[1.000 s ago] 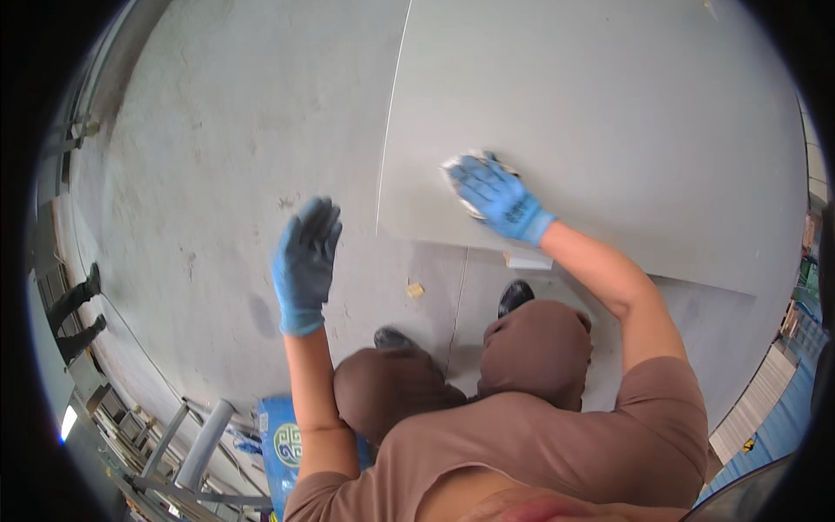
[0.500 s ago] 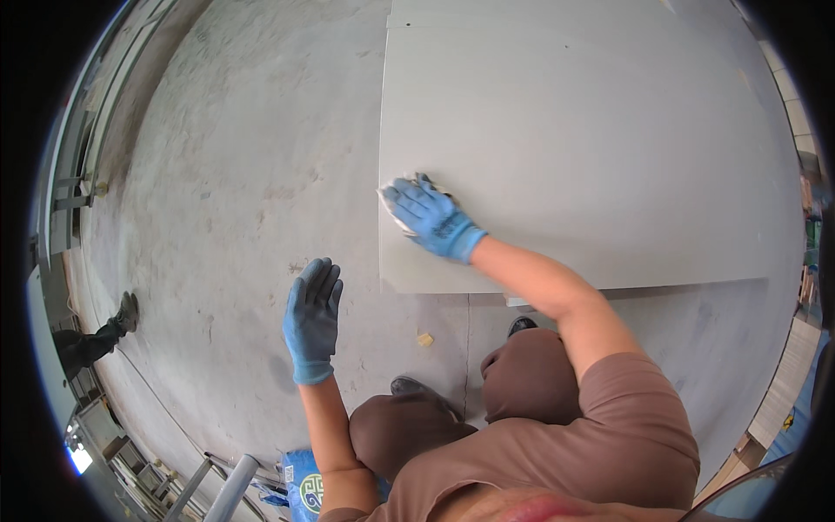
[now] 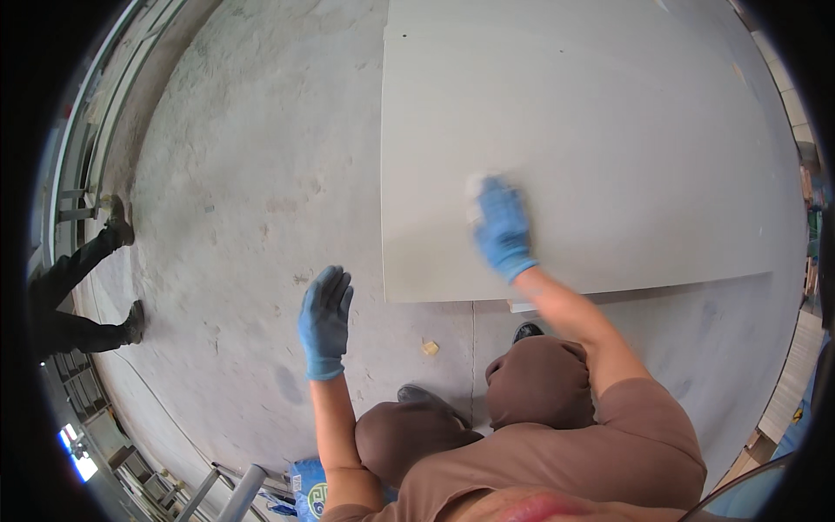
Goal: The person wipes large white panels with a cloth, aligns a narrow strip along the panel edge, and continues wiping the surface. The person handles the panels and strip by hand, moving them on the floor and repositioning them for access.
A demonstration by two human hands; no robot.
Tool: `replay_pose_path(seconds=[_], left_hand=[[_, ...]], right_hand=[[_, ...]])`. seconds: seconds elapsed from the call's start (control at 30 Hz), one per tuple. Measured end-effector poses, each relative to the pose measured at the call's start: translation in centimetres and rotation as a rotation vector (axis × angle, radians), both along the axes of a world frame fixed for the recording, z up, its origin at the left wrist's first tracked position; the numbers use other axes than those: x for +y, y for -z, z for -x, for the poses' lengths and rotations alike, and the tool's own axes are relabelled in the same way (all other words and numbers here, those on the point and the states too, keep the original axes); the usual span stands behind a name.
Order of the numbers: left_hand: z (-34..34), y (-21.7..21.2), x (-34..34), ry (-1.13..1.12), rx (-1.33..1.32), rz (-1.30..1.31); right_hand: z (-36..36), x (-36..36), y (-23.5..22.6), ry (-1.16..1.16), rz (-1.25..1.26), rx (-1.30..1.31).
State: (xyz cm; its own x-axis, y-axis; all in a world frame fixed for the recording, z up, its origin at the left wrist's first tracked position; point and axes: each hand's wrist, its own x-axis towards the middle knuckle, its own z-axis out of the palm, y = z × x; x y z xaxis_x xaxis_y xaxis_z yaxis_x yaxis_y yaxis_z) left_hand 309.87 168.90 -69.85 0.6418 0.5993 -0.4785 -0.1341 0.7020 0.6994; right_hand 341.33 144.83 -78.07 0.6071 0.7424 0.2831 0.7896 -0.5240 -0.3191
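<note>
My right hand [image 3: 503, 222], in a blue work glove, presses a white cloth [image 3: 475, 193] against a large pale grey panel [image 3: 626, 148]. The hand is smeared by motion, and most of the cloth is hidden under the palm. Around it the panel looks flat and smooth, with a small dark hole near its far left corner. My left hand [image 3: 325, 322], gloved in the same blue, hangs above the concrete floor left of the panel. Its fingers are stretched out and nothing is in them.
A person's dark-trousered legs [image 3: 83, 335] stand at the far left, beside a metal frame [image 3: 109, 104]. Near my feet lies a small yellowish scrap [image 3: 430, 348]. A blue printed bag [image 3: 309, 487] and grey tubes [image 3: 243, 493] sit at the lower left. Stacked boards [image 3: 791, 378] line the right edge.
My right hand has slid the cloth rightward across the panel, away from its left edge. My left hand has shifted slightly right. At the far left, the other person's second leg has come into view.
</note>
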Motion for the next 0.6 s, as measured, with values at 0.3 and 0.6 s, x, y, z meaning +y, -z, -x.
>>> replay_pose_path(seconds=[0.3, 0.6], left_hand=[[-1.6, -0.8, -0.7, 0.001, 0.201, 0.006], [-6.0, 8.7, -2.1, 0.090, 0.478, -0.240]], right_hand=[[3.5, -5.8, -3.1, -0.570, 0.120, -0.147], [-0.8, -10.6, -2.8, -0.024, 0.180, -0.097]])
